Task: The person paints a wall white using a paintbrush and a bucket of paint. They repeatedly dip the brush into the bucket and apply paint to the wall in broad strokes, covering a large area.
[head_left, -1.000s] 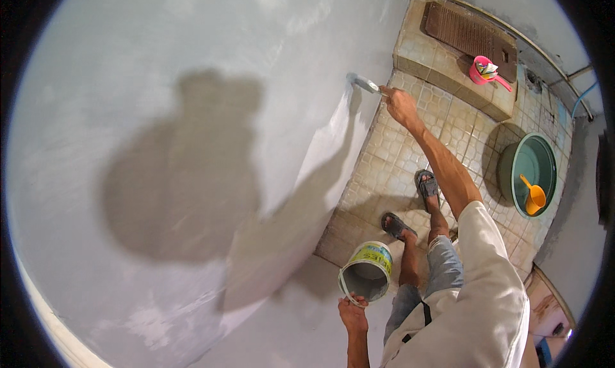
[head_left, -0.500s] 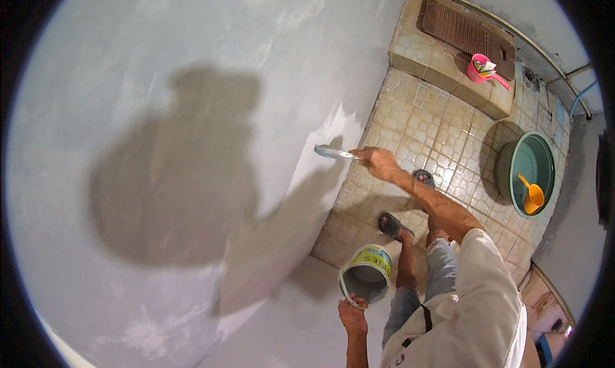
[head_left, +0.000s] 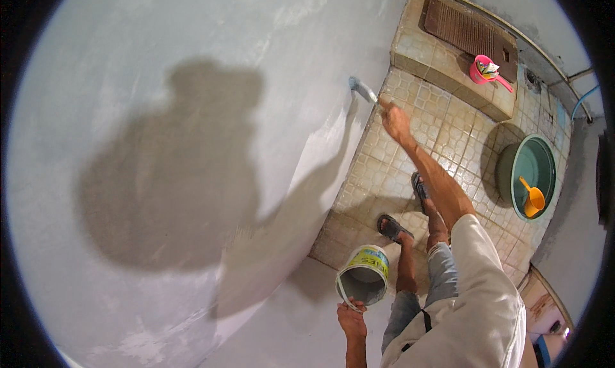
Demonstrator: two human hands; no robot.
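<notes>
My right hand (head_left: 395, 121) is closed round the handle of a paintbrush (head_left: 366, 90), whose bristles touch the wall close to the corner with the floor. The wall (head_left: 307, 67) is coated grey-blue over most of its face, with a paler white patch (head_left: 314, 153) below the brush. Low in the view, my left hand (head_left: 352, 318) grips the rim and handle of a paint bucket (head_left: 363, 277) with a yellow-green label. The bucket tilts toward me and shows grey inside; how much paint it holds I cannot tell.
Beige tiles cover the floor (head_left: 442, 124) where my sandalled feet stand. At the right is a green tub (head_left: 517, 169) with an orange dipper (head_left: 533, 200) in it. On the raised tiled ledge (head_left: 448, 83) lie a brown ridged washboard (head_left: 461, 30) and a pink dipper (head_left: 479, 73) holding small items.
My right hand and the brush have moved up and slightly right along the wall, beyond the pale patch. My left hand and the bucket have barely shifted.
</notes>
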